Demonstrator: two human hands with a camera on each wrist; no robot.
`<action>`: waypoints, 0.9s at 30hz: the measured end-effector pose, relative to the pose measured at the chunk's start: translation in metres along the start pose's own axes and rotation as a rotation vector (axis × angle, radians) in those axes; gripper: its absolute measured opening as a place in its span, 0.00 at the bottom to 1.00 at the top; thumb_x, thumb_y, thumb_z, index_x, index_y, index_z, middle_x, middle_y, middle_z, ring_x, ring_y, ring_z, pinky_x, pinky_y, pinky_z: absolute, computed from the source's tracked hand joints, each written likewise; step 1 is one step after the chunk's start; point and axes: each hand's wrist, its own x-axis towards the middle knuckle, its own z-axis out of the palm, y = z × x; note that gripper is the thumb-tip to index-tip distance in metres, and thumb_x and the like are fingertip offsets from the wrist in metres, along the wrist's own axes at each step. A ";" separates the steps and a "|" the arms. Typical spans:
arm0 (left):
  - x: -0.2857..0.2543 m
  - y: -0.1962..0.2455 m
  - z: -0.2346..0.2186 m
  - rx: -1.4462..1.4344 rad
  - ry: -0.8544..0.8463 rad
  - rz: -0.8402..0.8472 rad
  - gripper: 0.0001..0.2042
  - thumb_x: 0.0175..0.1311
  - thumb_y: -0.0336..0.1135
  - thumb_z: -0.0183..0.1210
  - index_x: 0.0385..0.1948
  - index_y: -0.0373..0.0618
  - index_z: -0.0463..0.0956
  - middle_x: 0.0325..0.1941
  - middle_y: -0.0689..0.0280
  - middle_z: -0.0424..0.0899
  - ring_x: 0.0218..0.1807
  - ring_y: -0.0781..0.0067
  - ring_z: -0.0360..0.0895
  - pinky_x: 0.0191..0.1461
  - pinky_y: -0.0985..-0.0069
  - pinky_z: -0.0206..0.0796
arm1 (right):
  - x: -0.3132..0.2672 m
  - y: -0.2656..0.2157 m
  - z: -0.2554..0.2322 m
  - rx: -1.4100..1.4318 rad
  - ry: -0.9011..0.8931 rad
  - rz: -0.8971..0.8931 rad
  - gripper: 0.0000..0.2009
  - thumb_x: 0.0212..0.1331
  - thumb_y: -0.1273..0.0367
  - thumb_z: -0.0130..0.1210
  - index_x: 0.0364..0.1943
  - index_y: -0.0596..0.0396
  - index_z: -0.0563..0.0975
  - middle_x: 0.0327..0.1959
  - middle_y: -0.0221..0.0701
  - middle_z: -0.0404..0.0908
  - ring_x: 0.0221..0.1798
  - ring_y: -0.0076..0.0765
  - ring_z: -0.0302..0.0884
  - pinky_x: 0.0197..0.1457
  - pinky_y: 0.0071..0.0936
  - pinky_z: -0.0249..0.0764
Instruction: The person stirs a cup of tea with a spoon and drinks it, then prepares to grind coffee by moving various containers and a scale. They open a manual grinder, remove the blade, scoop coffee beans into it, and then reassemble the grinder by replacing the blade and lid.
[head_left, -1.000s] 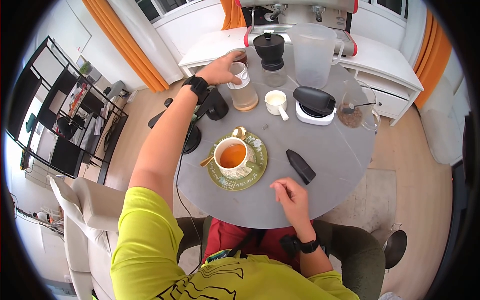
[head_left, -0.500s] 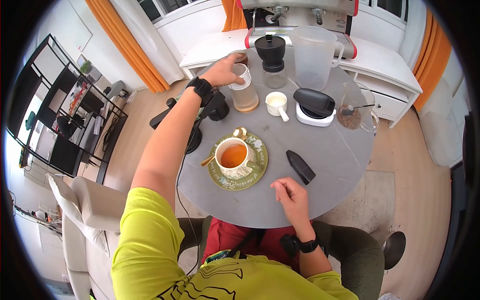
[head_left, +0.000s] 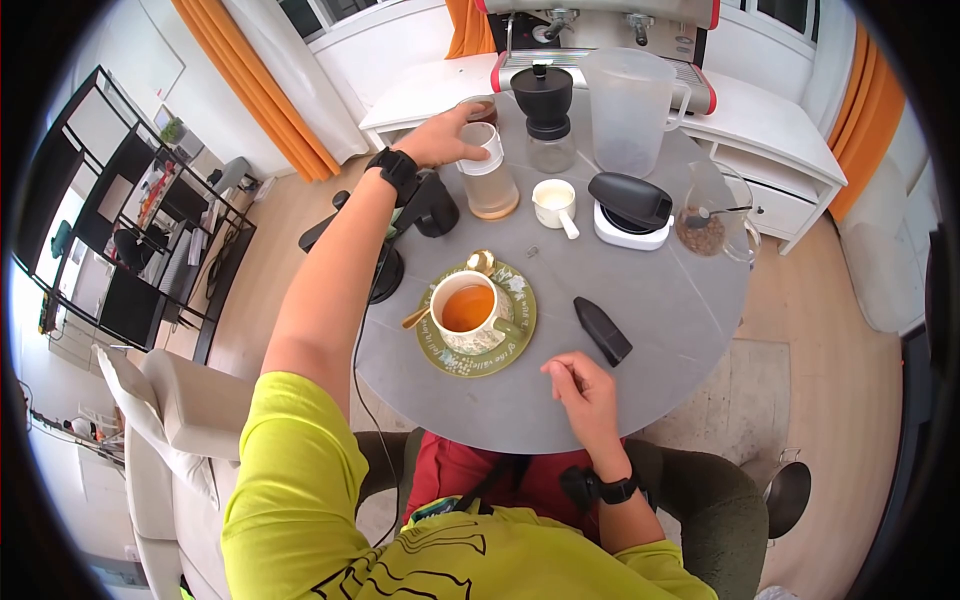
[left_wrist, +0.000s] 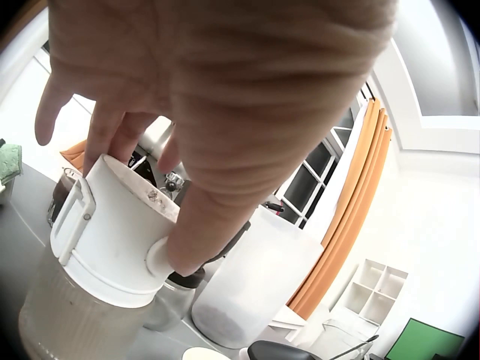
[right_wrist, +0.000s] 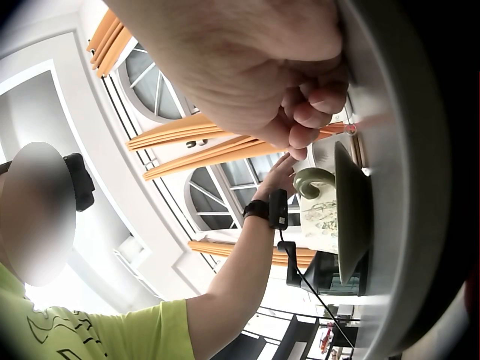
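Note:
My left hand (head_left: 440, 140) reaches across the table and grips the white top of a clear, ribbed jar (left_wrist: 82, 315). Its thumb presses the near side of the top, while the fingers (left_wrist: 105, 135) reach over the far rim. The jar stands upright, with a white loop handle (left_wrist: 75, 225) on its side. My right hand (head_left: 585, 395) rests at the near table edge, fingers loosely curled, holding nothing. Between the hands, a patterned cup (head_left: 468, 320) of amber liquid sits on a green saucer (head_left: 527, 300) with a gold spoon (head_left: 415, 318).
Behind the jar stand a black-topped hand grinder (head_left: 545, 110) and a tall frosted pitcher (head_left: 632, 110). A small white cup (head_left: 555, 205), a white scale (head_left: 630, 235) with a black item on it, and a glass jug of beans (head_left: 705, 230) lie rightward. A black pointed object (head_left: 602, 330) lies near my right hand.
My left thumb has shifted right across the jar's white top and now covers the spot where a white tab showed. The jar stays about in place, and my right hand has not moved.

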 end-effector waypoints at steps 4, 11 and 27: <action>0.003 -0.008 0.001 -0.021 -0.031 0.055 0.41 0.49 0.44 0.66 0.67 0.44 0.58 0.65 0.51 0.71 0.66 0.55 0.68 0.69 0.68 0.59 | 0.000 -0.002 0.000 -0.014 0.003 0.000 0.07 0.67 0.71 0.52 0.34 0.58 0.79 0.18 0.19 0.68 0.22 0.11 0.61 0.24 0.15 0.54; -0.017 -0.009 0.002 -0.009 0.263 0.194 0.39 0.53 0.49 0.66 0.66 0.44 0.59 0.62 0.51 0.72 0.64 0.57 0.70 0.65 0.67 0.63 | 0.000 -0.005 0.001 -0.053 0.014 0.008 0.07 0.67 0.71 0.52 0.34 0.58 0.79 0.18 0.19 0.68 0.22 0.11 0.60 0.24 0.15 0.53; -0.344 0.011 0.066 -1.443 -0.040 -0.384 0.15 0.72 0.36 0.52 0.21 0.48 0.65 0.18 0.76 0.63 0.20 0.86 0.58 0.26 0.83 0.52 | 0.028 -0.044 -0.006 -0.035 -0.028 0.069 0.09 0.71 0.68 0.44 0.42 0.55 0.76 0.21 0.21 0.70 0.21 0.12 0.60 0.23 0.14 0.55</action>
